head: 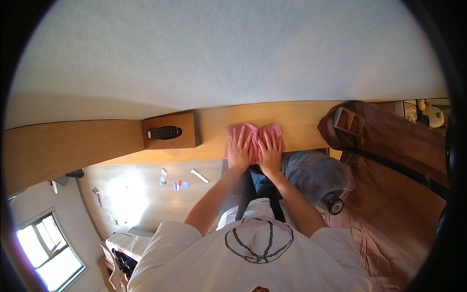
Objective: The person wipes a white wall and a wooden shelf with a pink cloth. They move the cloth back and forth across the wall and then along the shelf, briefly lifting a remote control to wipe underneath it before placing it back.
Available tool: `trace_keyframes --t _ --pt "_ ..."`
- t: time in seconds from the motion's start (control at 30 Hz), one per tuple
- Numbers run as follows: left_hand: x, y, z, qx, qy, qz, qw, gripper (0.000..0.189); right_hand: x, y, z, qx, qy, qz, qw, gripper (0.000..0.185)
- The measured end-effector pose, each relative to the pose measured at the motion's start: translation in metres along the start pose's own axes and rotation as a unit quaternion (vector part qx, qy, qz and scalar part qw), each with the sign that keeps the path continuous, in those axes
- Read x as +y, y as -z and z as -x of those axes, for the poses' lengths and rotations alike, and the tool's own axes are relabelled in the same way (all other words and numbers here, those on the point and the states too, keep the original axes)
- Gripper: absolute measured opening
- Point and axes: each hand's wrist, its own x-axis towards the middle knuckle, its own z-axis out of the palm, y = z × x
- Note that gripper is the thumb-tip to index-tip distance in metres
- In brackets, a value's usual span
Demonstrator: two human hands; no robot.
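Observation:
A pink cloth lies spread on a narrow wooden ledge against the pale wall. My left hand rests flat on the cloth's left half, its fingers spread and pointing to the wall. Beside it, my right hand presses flat on the right half, fingers also apart. Neither hand grips the cloth. To the left on the ledge is a brown wooden box with an oval opening, where a black remote control lies.
A large water bottle in clear plastic stands right of my legs. Further right, a small compartmented wooden box sits on brown fabric. Scraps litter the floor at left. A window is at lower left.

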Motion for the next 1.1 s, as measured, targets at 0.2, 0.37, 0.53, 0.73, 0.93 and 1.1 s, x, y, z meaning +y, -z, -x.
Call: trace_keyframes --t 0.2,0.37,0.53,0.73,0.93,1.1 --pt "-0.028 0.015 -0.051 0.027 0.019 -0.006 0.999 0.056 0.009 -0.003 -0.068 0.056 0.012 -0.005 0.998 0.04" --pt "-0.03 0.017 -0.025 0.01 0.063 -0.004 0.998 0.058 0.002 -0.003 -0.053 0.051 0.01 -0.001 0.999 0.042" --pt "-0.012 0.009 0.029 0.043 0.042 -0.026 0.998 0.056 -0.013 0.002 0.004 0.002 0.042 0.022 0.999 0.043" --pt "-0.023 0.012 0.001 0.009 0.034 0.011 0.999 0.064 -0.012 -0.006 -0.02 -0.01 0.043 0.001 0.999 0.043" --pt "-0.044 0.025 -0.05 0.044 0.056 -0.012 0.997 0.062 -0.003 -0.011 -0.079 0.044 0.057 0.02 0.997 0.043" --pt "-0.035 0.025 -0.017 0.02 0.093 -0.053 0.994 0.06 -0.009 -0.006 -0.053 0.043 0.048 0.01 0.998 0.042"
